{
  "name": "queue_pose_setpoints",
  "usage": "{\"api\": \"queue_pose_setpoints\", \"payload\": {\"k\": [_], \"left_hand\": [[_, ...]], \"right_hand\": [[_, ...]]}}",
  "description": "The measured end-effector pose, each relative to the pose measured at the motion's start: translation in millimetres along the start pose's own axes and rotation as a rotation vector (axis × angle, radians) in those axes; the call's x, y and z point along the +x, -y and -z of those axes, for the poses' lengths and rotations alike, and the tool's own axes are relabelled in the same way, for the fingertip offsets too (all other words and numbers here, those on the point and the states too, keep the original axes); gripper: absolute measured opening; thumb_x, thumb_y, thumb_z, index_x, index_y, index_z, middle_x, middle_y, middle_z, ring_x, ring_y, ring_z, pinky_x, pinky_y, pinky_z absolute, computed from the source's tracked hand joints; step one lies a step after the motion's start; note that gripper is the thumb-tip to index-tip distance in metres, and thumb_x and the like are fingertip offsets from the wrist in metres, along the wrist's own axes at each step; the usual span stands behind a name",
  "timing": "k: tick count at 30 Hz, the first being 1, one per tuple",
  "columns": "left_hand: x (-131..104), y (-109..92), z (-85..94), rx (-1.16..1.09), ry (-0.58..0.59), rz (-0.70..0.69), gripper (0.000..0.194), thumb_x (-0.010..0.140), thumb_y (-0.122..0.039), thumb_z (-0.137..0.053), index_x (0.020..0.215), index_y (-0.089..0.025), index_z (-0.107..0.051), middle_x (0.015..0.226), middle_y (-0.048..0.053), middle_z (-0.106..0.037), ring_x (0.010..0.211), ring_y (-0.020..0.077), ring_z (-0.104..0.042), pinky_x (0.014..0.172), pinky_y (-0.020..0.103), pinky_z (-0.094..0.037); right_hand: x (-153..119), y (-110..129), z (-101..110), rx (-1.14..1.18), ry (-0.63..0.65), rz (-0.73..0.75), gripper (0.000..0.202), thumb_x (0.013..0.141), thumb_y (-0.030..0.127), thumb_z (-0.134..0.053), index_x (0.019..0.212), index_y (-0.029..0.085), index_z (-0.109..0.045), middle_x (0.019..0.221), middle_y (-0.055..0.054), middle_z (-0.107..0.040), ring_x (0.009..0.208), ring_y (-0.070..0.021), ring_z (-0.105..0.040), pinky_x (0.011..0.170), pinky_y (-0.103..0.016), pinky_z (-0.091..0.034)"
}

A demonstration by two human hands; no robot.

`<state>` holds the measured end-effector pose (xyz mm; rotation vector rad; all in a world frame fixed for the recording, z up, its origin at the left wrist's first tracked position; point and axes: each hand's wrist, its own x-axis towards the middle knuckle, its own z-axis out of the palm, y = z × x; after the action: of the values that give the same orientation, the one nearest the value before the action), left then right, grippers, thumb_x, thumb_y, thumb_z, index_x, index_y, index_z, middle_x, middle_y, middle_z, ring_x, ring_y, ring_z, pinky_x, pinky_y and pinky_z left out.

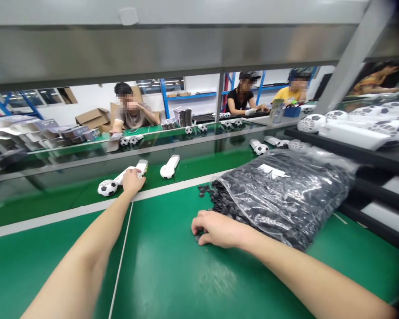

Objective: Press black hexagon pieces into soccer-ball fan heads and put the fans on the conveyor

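My left hand [133,180] reaches over the belt, its fingers closed round the handle of a white device with a soccer-ball head [107,188]. The hand hides part of the handle. Another such white device [169,167] lies to its right, apart from it. My right hand [217,228] is low over the green table, its fingers curled at a small black piece [197,238] that shows under the fingertips. Just beyond it, many loose black pieces [222,199] spill from the mouth of a clear plastic bag [292,190] filled with them.
The green belt [199,161] runs across beyond the pale table edge [182,183]. At right, black trays [362,144] hold several white soccer-ball devices [349,128]. Stacked boxes [46,130] and co-workers [133,113] are across the line. A metal beam [173,53] hangs overhead.
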<state>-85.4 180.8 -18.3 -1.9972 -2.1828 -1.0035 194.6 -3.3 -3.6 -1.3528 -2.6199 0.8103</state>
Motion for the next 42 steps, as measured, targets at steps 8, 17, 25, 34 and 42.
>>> {"api": "queue_pose_setpoints", "payload": {"k": [8, 17, 25, 34, 42], "left_hand": [[4.7, -73.8, -36.0, 0.076, 0.270, -0.442, 0.057, 0.070, -0.038, -0.057, 0.123, -0.024, -0.042, 0.126, 0.008, -0.041, 0.117, 0.0250, -0.039, 0.098, 0.034, -0.031], [-45.0, -98.8, -9.5, 0.199, 0.407, -0.535, 0.050, 0.067, -0.033, -0.056, 0.115, -0.022, -0.047, 0.105, 0.009, -0.046, 0.088, 0.0257, -0.057, 0.076, 0.034, -0.044], [-142.8, -80.0, 78.6, 0.308, 0.628, -0.550, 0.060, 0.065, -0.039, -0.058, 0.120, -0.021, -0.043, 0.111, 0.012, -0.046, 0.078, 0.0259, -0.059, 0.062, 0.033, -0.046], [-173.1, -79.2, 86.9, -0.024, 0.789, -0.814, 0.059, 0.059, -0.056, -0.065, 0.105, -0.023, -0.051, 0.102, 0.007, -0.059, 0.095, 0.0284, -0.054, 0.091, 0.045, -0.034], [-166.2, -74.7, 61.2, 0.132, 0.582, -0.416, 0.080, 0.071, -0.063, -0.046, 0.136, -0.025, -0.020, 0.114, 0.013, -0.051, 0.092, 0.0312, -0.057, 0.070, 0.036, -0.044]], "right_hand": [[4.6, -6.6, 3.2, 0.040, -0.007, -0.005, 0.014, 0.067, 0.021, -0.069, 0.079, 0.019, -0.062, 0.086, -0.001, -0.056, 0.069, -0.0110, -0.052, 0.059, -0.020, -0.037], [2.3, -8.2, 3.3, 0.038, -0.016, 0.098, 0.011, 0.068, 0.018, -0.065, 0.077, 0.018, -0.058, 0.077, 0.000, -0.060, 0.065, -0.0107, -0.052, 0.059, -0.020, -0.038], [6.2, -13.9, 2.3, 0.067, -0.010, 0.166, 0.013, 0.072, 0.013, -0.058, 0.082, 0.017, -0.064, 0.079, -0.002, -0.061, 0.069, -0.0124, -0.055, 0.062, -0.022, -0.041], [11.3, -26.1, 4.0, 0.018, -0.273, 0.070, 0.013, 0.077, 0.015, -0.052, 0.076, 0.018, -0.064, 0.079, -0.004, -0.066, 0.073, -0.0163, -0.058, 0.069, -0.028, -0.042], [12.1, -8.5, -9.0, 0.245, -0.494, 0.170, 0.005, 0.077, 0.022, -0.058, 0.078, 0.019, -0.061, 0.081, -0.001, -0.059, 0.077, -0.0123, -0.054, 0.074, -0.026, -0.042]]}}
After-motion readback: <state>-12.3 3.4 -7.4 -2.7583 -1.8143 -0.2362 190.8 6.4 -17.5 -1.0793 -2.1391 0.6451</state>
